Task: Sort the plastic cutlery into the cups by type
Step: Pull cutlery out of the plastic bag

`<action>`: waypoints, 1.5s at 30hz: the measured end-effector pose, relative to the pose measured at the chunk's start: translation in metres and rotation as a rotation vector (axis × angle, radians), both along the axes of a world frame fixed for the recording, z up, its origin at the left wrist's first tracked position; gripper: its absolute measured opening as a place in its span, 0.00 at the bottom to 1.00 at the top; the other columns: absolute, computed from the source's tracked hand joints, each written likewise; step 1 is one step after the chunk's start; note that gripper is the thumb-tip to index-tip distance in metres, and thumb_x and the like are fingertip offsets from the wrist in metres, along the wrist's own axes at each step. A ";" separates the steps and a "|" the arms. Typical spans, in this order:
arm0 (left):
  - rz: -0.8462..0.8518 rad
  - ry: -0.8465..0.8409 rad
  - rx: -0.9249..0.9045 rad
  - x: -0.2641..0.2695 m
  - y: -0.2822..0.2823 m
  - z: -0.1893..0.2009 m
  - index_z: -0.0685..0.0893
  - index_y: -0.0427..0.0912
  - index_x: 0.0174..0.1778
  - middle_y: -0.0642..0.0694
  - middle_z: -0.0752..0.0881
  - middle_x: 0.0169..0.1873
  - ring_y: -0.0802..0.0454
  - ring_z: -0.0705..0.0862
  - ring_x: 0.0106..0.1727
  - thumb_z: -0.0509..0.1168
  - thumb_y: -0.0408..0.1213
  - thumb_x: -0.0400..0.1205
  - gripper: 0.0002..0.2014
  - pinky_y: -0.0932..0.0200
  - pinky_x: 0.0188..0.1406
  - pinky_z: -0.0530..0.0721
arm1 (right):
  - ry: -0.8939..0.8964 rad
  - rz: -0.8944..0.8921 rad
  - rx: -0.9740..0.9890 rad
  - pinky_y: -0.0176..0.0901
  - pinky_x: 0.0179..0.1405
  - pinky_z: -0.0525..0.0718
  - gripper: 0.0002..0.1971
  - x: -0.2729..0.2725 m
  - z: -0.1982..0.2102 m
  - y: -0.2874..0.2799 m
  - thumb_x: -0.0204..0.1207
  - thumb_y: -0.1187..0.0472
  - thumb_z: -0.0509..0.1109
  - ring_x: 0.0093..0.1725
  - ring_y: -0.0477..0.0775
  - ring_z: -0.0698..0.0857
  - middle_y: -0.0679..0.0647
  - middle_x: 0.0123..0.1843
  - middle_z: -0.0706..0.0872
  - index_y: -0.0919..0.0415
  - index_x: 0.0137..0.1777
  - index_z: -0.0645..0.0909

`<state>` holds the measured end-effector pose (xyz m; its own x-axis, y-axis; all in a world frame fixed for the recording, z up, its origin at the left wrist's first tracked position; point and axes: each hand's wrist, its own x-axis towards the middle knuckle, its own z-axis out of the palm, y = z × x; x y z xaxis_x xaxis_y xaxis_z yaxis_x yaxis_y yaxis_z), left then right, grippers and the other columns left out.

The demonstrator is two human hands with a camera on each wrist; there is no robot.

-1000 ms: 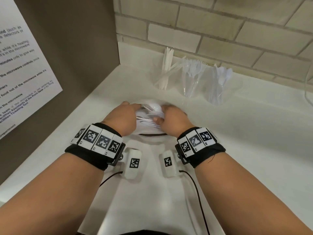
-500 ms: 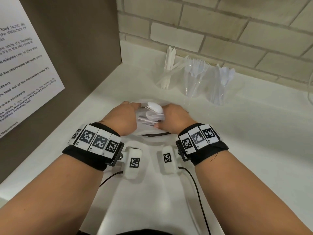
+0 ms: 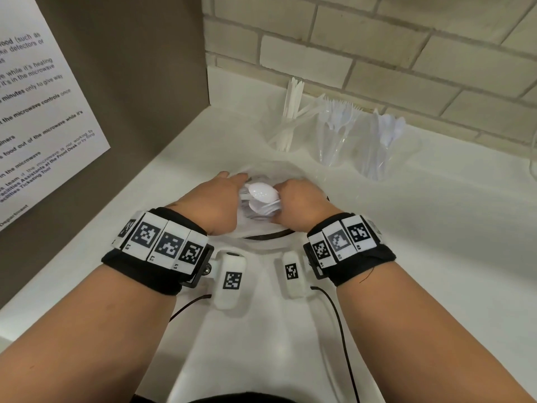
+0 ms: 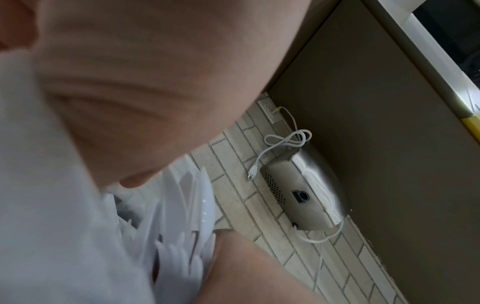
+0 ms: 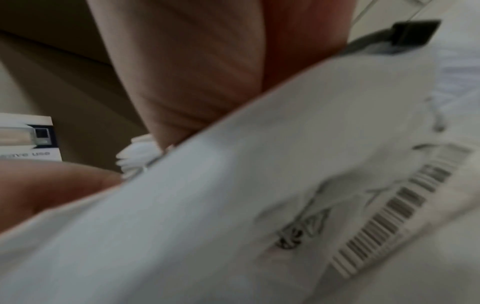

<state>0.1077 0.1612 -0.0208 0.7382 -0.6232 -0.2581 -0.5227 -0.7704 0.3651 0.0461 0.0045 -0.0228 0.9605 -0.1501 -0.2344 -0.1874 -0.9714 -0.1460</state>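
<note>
The white worktop (image 3: 436, 257) is hemmed in by a brown side panel (image 3: 130, 82) from 9 to 11 o'clock and a pale brick wall (image 3: 377, 48) across 12 to 2 o'clock; open surface stretches toward 3 and 4 o'clock. Three clear cups stand in a row just before the wall: the knife cup (image 3: 280, 132) at 12 o'clock, the fork cup (image 3: 331, 141) beside it, and the spoon cup (image 3: 374, 152) at about 1 o'clock, each holding white cutlery of its kind upright or leaning.

At the centre, both hands meet over a thin plastic bag (image 3: 290, 170) lying on the worktop. The left hand (image 3: 215, 202) and right hand (image 3: 302, 205) have their fingers curled into the bag's mouth, pulling it apart. Between them lies the loose cutlery (image 3: 261, 199), glossy white plastic, a spoon bowl uppermost. The left wrist view shows fork tines and handles bunched inside the bag; the right wrist view is blurred, showing a barcode on the bag.
</note>
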 end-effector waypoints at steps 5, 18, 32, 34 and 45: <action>-0.038 0.037 0.061 0.001 0.001 0.000 0.52 0.59 0.81 0.46 0.68 0.71 0.42 0.83 0.57 0.66 0.28 0.70 0.46 0.51 0.54 0.85 | 0.018 0.036 -0.032 0.45 0.49 0.78 0.19 0.000 -0.005 0.003 0.71 0.55 0.73 0.54 0.57 0.83 0.54 0.55 0.83 0.55 0.62 0.81; 0.025 0.027 0.004 0.013 0.010 0.014 0.70 0.67 0.74 0.47 0.74 0.67 0.45 0.82 0.56 0.61 0.26 0.74 0.37 0.62 0.42 0.79 | 0.021 -0.024 0.332 0.37 0.45 0.75 0.14 -0.015 0.011 -0.013 0.77 0.58 0.71 0.54 0.57 0.83 0.53 0.50 0.84 0.58 0.61 0.81; 0.029 0.059 -0.364 0.014 0.016 0.021 0.85 0.63 0.51 0.58 0.70 0.65 0.60 0.73 0.66 0.67 0.29 0.74 0.21 0.66 0.62 0.66 | -0.559 -0.278 1.306 0.48 0.34 0.84 0.03 -0.017 0.026 -0.016 0.79 0.62 0.69 0.28 0.56 0.80 0.55 0.28 0.79 0.61 0.45 0.80; 0.051 0.107 -0.715 0.005 0.008 0.028 0.83 0.61 0.43 0.57 0.75 0.67 0.61 0.76 0.67 0.69 0.30 0.74 0.16 0.61 0.67 0.69 | -0.628 -0.319 1.464 0.46 0.32 0.81 0.03 -0.015 0.035 -0.015 0.80 0.64 0.68 0.26 0.55 0.78 0.54 0.27 0.77 0.60 0.44 0.80; 0.321 1.613 -1.127 -0.018 -0.030 0.043 0.75 0.34 0.71 0.30 0.78 0.69 0.32 0.77 0.71 0.50 0.54 0.87 0.29 0.38 0.73 0.73 | -0.781 -0.247 1.727 0.48 0.36 0.86 0.10 -0.008 0.090 0.009 0.77 0.72 0.70 0.31 0.53 0.84 0.55 0.31 0.82 0.61 0.55 0.77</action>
